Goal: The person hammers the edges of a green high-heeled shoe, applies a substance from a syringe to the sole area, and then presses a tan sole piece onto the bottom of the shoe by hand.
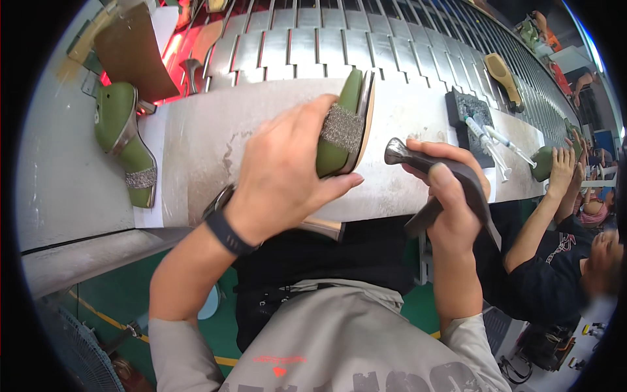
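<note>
My left hand (281, 166) is closed around a green sandal (334, 155) with a glittery grey strap, tilted on its side over the bench. The sandal's pale sole edge is turned to the right, and my palm hides much of the upper. In my right hand (454, 209) is a dark metal shoemaker's hammer (467, 179), gripped with the thumb along its head. Its round face (394, 151) points left at the sole, with a gap between them. A second green sandal (124, 140) with a similar strap lies at the bench's left end, apart from both hands.
Behind the worktop (215, 130) runs a slatted metal conveyor (294, 49), carrying a tan heeled sole (501, 75). Syringes (490, 140) lie across a black block (467, 111) on the right. Further right, a co-worker's hands (563, 171) touch another green shoe (542, 162). A fan (81, 346) stands lower left.
</note>
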{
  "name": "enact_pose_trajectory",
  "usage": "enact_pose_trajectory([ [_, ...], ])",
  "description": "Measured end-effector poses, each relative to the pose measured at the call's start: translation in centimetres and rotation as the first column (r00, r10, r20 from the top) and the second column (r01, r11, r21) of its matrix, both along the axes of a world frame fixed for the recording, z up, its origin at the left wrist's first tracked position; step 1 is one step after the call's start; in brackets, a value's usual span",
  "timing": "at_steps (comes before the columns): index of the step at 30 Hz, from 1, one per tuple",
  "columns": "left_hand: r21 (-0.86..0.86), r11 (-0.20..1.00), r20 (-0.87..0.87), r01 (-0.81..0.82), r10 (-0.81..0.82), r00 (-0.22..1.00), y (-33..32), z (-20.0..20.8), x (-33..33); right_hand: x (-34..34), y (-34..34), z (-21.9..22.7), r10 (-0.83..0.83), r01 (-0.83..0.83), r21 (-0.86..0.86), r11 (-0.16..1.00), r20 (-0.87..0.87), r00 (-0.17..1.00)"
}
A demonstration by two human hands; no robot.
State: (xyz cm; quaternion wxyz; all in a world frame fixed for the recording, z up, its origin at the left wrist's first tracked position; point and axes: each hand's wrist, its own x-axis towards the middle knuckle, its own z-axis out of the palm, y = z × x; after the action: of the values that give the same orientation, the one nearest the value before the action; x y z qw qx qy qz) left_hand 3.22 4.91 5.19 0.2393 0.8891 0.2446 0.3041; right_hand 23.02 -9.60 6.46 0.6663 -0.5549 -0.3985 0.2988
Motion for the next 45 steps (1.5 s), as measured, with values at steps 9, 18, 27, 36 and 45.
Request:
enact_pose_trajectory([
  [9,-0.296,0.908,0.287,0.296,-0.211,0.934,-2.8,6.1,-1.3,-1.0,-1.4,5.1,0.296,-0.377,0.119,0.918,0.426,0.855],
  [18,-0.111,0.985,0.338,0.131,-0.087,0.937,-5.8,4.6,-0.5,-1.7,-2.2,10.7,0.447,-0.567,0.041,0.823,0.569,0.690],
  [27,0.013,0.993,0.440,0.116,-0.110,0.891,-7.4,3.5,-0.8,-2.3,-1.5,12.6,0.311,-0.290,-0.204,0.935,0.079,0.947],
  [36,0.415,0.878,0.539,-0.240,-0.025,0.842,-10.3,-5.9,-4.6,-4.1,-4.1,3.5,0.625,-0.624,-0.050,0.780,0.030,0.780],
  [45,0.492,0.820,0.239,-0.293,0.197,0.951,-6.3,-12.6,-6.5,-5.4,-3.7,-3.6,0.453,-0.463,-0.168,0.870,-0.095,0.886],
])
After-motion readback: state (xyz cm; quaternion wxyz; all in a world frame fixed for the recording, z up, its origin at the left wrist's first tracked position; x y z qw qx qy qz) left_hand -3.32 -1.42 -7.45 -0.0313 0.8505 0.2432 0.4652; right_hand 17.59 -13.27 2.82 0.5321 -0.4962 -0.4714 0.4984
